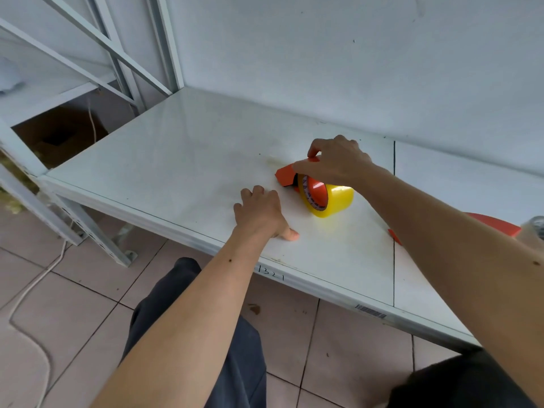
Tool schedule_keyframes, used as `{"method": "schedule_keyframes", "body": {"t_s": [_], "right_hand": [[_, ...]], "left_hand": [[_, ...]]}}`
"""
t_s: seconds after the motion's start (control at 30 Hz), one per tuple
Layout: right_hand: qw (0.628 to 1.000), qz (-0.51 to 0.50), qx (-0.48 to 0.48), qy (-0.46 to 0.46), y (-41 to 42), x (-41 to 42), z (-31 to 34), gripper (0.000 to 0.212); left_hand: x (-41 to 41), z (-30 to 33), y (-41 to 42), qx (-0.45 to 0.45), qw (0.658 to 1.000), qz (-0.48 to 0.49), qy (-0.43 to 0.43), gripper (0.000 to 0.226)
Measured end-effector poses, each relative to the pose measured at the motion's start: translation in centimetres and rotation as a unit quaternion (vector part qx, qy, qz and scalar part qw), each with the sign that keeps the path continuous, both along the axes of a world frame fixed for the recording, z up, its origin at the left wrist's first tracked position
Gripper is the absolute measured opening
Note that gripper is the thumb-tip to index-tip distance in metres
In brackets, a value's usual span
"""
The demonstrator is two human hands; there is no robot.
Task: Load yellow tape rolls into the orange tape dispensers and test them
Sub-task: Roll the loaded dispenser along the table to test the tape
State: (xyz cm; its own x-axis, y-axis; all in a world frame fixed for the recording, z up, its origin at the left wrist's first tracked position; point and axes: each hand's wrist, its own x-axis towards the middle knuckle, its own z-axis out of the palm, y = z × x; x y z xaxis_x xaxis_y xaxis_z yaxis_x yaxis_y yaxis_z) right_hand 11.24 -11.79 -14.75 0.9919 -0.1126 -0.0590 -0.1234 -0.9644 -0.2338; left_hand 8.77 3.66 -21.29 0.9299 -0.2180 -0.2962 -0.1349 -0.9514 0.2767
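Head view: right hand (335, 163) sits on top of an orange tape dispenser (287, 175) near the middle of the white table (176, 160), fingers curled down and pinching the dispenser's upper edge. A yellow tape roll (329, 198) is seated in that dispenser, standing on edge with its orange hub and printed core facing the camera, and its lower rim touches the table top. Left hand (260, 212) lies flat and spread on the bare table just beside the dispenser, palm down, holding nothing, with the thumb pressed to the surface close to the front edge. A second orange dispenser (494, 225) lies farther right on the table, partly hidden behind the right forearm. Below the table edge are dark trousers (235, 348), a tiled floor (73, 304) and a white cable (32, 290).
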Motion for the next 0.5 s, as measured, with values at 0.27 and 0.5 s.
{"method": "schedule_keyframes", "body": {"t_s": [0.27,0.5], "right_hand": [[0.991,0.031,-0.122,0.041,0.6,0.2,0.7,0.048],[0.991,0.027,-0.127,0.04,2.1,0.7,1.1,0.038]], "left_hand": [[-0.4,-0.1,0.0,-0.002,1.0,-0.001,-0.006,0.095],[-0.7,-0.2,-0.2,-0.016,1.0,-0.009,-0.01,0.091]]}}
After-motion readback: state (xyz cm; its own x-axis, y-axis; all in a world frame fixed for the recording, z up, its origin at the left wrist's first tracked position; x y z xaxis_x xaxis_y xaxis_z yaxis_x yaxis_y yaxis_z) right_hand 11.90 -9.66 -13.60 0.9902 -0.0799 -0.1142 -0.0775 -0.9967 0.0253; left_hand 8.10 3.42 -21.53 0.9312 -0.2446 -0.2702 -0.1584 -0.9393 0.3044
